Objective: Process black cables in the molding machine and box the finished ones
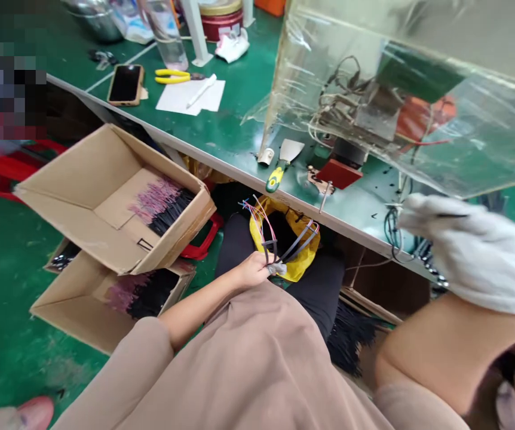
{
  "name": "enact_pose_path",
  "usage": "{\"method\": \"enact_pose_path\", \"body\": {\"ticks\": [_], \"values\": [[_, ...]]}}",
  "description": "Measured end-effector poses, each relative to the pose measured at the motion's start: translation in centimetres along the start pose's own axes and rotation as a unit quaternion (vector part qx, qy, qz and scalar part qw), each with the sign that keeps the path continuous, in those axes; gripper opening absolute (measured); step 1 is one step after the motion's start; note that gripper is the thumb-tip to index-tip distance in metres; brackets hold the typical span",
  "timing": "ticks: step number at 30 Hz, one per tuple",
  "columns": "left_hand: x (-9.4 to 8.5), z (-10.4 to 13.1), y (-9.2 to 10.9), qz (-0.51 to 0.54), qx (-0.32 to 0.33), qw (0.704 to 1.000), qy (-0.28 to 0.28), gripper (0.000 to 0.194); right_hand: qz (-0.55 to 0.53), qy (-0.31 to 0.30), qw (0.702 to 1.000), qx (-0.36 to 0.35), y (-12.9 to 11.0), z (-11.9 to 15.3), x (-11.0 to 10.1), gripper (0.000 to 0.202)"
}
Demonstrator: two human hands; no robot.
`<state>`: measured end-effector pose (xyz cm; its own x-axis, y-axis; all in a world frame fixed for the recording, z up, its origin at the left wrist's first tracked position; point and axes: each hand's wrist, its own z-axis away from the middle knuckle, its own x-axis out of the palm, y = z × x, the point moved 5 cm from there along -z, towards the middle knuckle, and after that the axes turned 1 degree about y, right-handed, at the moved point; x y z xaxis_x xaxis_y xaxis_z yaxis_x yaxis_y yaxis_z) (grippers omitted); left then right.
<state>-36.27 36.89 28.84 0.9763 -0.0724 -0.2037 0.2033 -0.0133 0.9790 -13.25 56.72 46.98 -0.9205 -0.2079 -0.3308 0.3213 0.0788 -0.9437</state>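
Observation:
My left hand (256,270), bare except for grey material at the fingertips, is closed around a few dark cables (290,245) over my lap. Their stripped ends fan out into thin pink, blue and white wires (264,215). Under them, a yellow plastic bag (300,266) lies open between my legs. On the right, my right hand (472,248) wears a whitish work glove and is raised by the bench edge, fingers curled together. Looped dark cords (392,230) hang beside its fingertips; whatever the fingers pinch is hidden.
Cardboard boxes (76,179) with bundled cables stand left. The green bench (226,134) carries a scraper (279,170), pliers (174,76), a phone (125,85) and a small machine with a red block (340,173) under a clear plastic cover (293,77). More black cables (351,337) lie below right.

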Motion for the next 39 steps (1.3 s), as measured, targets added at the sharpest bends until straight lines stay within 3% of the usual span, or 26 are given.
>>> {"method": "enact_pose_path", "body": {"ticks": [2, 3, 5, 8, 14, 17, 21, 25, 27, 29, 34, 36, 39], "values": [[-0.3, -0.8, -0.2, -0.005, -0.002, 1.000, 0.023, 0.022, 0.115, -0.118, 0.986, 0.023, 1.9, 1.0, 1.1, 0.052], [-0.5, -1.1, -0.2, -0.007, -0.001, 0.999, 0.033, 0.022, 0.163, -0.145, 0.976, 0.002, 2.7, 1.3, 1.5, 0.053], [-0.7, -1.6, -0.1, -0.009, 0.003, 0.999, 0.043, 0.022, 0.204, -0.157, 0.966, -0.036, 4.1, 1.5, 2.0, 0.042], [-0.8, -1.8, 0.3, 0.012, 0.001, 0.999, 0.052, 0.023, 0.134, -0.188, 0.971, -0.054, 4.9, 1.8, 2.8, 0.032], [-1.4, -1.1, 1.2, 0.093, -0.023, 0.990, 0.104, 0.027, 0.165, -0.200, 0.964, -0.057, 3.8, 2.9, 3.9, 0.028], [-2.2, -0.9, 1.5, 0.171, -0.003, 0.977, 0.129, 0.024, 0.130, -0.226, 0.959, -0.108, 3.0, 3.0, 4.7, 0.028], [-3.1, -1.0, 2.0, 0.243, -0.010, 0.960, 0.139, 0.025, 0.181, -0.165, 0.964, -0.107, 3.3, 2.3, 4.0, 0.027], [-4.0, -1.2, 3.4, 0.284, -0.018, 0.945, 0.164, 0.027, 0.233, -0.025, 0.971, -0.052, 3.9, 0.3, 0.1, 0.034], [-4.4, -1.2, 4.0, 0.312, -0.006, 0.930, 0.194, 0.026, 0.299, 0.079, 0.951, -0.018, 4.3, -1.4, -2.8, 0.037], [-4.7, -1.2, 4.3, 0.335, 0.005, 0.918, 0.211, 0.026, 0.388, 0.145, 0.910, 0.033, 5.2, -3.3, -5.2, 0.040], [-4.6, -1.2, 4.5, 0.355, 0.010, 0.910, 0.213, 0.026, 0.582, 0.100, 0.791, 0.160, 9.0, -7.2, -7.3, 0.043], [-4.6, -1.1, 4.5, 0.356, 0.008, 0.910, 0.212, 0.026, 0.599, 0.109, 0.777, 0.161, 9.6, -7.6, -7.3, 0.036], [-4.8, -1.0, 4.5, 0.355, 0.008, 0.910, 0.214, 0.025, 0.566, 0.146, 0.802, 0.123, 9.3, -7.4, -7.5, 0.029]]}}
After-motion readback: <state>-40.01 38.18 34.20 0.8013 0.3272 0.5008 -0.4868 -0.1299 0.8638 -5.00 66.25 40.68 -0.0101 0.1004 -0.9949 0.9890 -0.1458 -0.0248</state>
